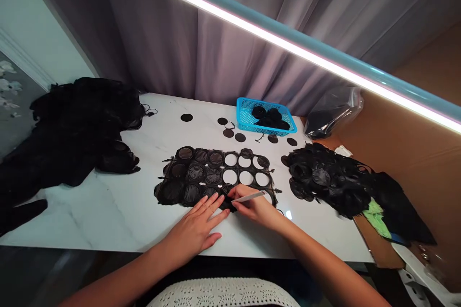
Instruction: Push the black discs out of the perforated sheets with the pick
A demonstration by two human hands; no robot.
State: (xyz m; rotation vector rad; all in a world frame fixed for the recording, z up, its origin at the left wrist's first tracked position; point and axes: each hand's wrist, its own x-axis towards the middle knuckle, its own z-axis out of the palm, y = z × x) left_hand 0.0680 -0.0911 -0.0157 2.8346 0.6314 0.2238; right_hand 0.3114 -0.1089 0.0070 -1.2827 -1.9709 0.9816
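On the white marble table (pixel 108 216), a black sheet with round cutouts (pixel 196 172) lies at centre, its lower edge hidden under both hands. The left hand (pixel 192 228) rests flat, fingers (pixel 212 204) spread apart; the right hand (pixel 254 208) pinches slim metal tweezers (pixel 250 196), their tip hidden.

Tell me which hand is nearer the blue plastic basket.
Right. The right hand grips a slim metal tool at the black cut-out sheet, in front of the blue plastic basket. The left hand lies farther off, left of the basket.
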